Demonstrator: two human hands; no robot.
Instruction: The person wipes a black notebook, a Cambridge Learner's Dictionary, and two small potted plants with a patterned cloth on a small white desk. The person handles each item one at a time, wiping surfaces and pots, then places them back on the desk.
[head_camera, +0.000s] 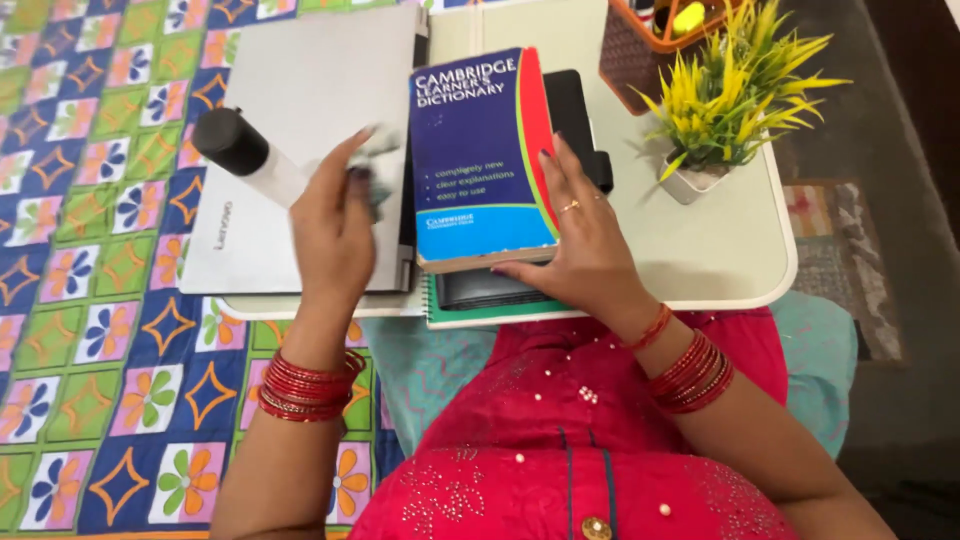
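Crumpled cloth (380, 150) — pale, blurred — pinched in the left hand (335, 225), fingers bunched around it, over the right edge of a closed silver laptop (300, 110). Just left of that hand a white bottle with a black cap (240, 148) lies tilted on the laptop lid (touching the hand or not, cannot tell).

Right hand (580, 240) lies flat, fingers spread, on the right side of a blue-and-red book (475, 150); a ring on one finger. The book sits on top of a stack — a black case or folder (575, 115) under it, and a green spiral notebook (480, 318) at the bottom, its edge showing at the near side.

All of this sits on a cream lap table (720, 250). At its far right: a small potted plant with yellow-green leaves (735, 95), and behind it an orange basket (640, 45) with items inside.

Red bangles on both wrists, red dress below. A patterned quilt (90, 300) lies to the left.
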